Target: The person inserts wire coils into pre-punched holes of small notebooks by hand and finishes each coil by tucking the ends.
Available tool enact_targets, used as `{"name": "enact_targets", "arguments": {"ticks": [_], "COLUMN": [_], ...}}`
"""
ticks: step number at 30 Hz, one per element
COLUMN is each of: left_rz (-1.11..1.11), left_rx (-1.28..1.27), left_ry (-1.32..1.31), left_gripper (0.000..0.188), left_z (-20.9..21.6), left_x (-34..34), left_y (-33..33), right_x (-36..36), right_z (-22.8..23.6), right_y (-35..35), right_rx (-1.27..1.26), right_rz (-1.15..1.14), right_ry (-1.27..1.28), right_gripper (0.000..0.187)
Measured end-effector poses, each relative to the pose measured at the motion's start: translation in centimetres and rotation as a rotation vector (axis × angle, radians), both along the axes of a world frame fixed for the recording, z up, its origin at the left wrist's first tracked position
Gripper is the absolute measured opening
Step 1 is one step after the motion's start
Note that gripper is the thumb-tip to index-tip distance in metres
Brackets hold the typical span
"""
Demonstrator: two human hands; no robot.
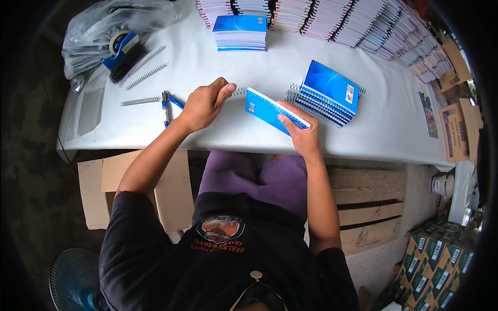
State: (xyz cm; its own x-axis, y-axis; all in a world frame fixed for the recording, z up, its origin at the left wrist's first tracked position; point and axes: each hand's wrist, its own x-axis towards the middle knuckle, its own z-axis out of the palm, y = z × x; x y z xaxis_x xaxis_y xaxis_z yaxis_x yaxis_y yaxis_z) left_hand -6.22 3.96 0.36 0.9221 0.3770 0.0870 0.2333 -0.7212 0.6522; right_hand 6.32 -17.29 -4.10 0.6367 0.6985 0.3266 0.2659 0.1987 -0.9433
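Note:
My right hand (301, 129) grips a small blue notebook (272, 111) with a row of punched holes along its upper edge. In my left hand (207, 103), thumb and fingers pinch a dark wire spiral coil (238, 91), whose free end reaches the notebook's left corner. Whether the coil has entered the holes is too small to tell. To the right lies a stack of blue spiral-bound notebooks (332, 88), with coil ends sticking out at its sides. Blue-handled pliers (166, 109) rest left of my left hand, beside a loose spiral coil (140, 101).
A pile of unbound blue notebooks (240, 33) stands at the back, before long rows of stacked bound notebooks (332, 20). Far left are a blue tape dispenser (124, 49), more coils (145, 76) and clear plastic bags (93, 36). Cardboard boxes (456, 129) stand at the right edge.

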Motion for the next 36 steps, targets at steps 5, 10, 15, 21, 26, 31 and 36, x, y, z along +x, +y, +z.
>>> {"name": "enact_targets", "arguments": {"ticks": [5,10,15,21,26,31,36], "left_rz": [-0.045,-0.111,0.038,0.042,-0.251,-0.516,-0.051], "left_rx": [-0.187,-0.397,-0.75,-0.789,-0.512,0.384,0.983], "left_ry": [0.035,0.071,0.333,0.48,0.089,0.105,-0.422], "left_gripper": [0.048,0.05,0.048,0.045,0.025,0.043,0.069], "left_z": [0.4,0.8,2.2,3.2,2.6,3.8,3.4], "left_x": [0.2,0.3,1.6,2.4,2.0,1.5,1.4], "left_y": [-0.2,-0.1,0.7,2.0,2.6,0.5,-2.6], "right_x": [0.1,0.0,0.3,0.0,0.0,-0.2,-1.7], "right_z": [-0.2,-0.2,-0.2,-0.1,-0.1,-0.1,0.0], "right_y": [-0.1,-0.1,-0.2,-0.2,-0.2,-0.4,-0.4], "right_rx": [-0.007,-0.005,0.002,0.022,0.02,0.019,0.059], "right_rz": [-0.009,0.0,0.037,0.03,0.048,-0.005,-0.112], "right_ry": [-0.003,0.0,-0.078,-0.13,-0.139,-0.154,-0.269], "right_gripper": [0.025,0.026,0.027,0.028,0.028,0.028,0.029]}}
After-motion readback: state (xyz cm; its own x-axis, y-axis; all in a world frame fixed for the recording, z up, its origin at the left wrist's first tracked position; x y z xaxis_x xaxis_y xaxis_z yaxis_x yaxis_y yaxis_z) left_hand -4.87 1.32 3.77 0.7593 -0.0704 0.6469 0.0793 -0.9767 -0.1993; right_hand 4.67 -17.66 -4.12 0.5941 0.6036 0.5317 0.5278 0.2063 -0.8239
